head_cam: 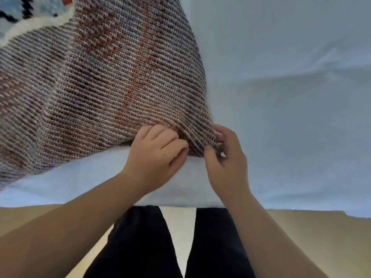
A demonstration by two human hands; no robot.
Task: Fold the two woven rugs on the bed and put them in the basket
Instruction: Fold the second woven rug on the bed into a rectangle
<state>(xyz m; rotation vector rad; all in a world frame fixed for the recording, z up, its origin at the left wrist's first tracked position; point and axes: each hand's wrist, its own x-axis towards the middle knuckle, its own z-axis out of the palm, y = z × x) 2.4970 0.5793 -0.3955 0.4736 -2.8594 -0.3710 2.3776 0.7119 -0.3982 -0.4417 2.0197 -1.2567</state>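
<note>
Standing at the edge of the bed (291,77), a person in dark trousers (140,247) is reaching both hands forward. The left hand (154,157) is pinching the near corner of a woven rug (120,77), its fingers curled around the cloth. The right hand (226,157) is gripping the same corner just beside it, thumb and fingers curled on the edge. That corner is lifting off the white sheet. Farther back, the rug is lying spread over the bed's left side, its patterned front (30,15) showing at the far left.
</note>
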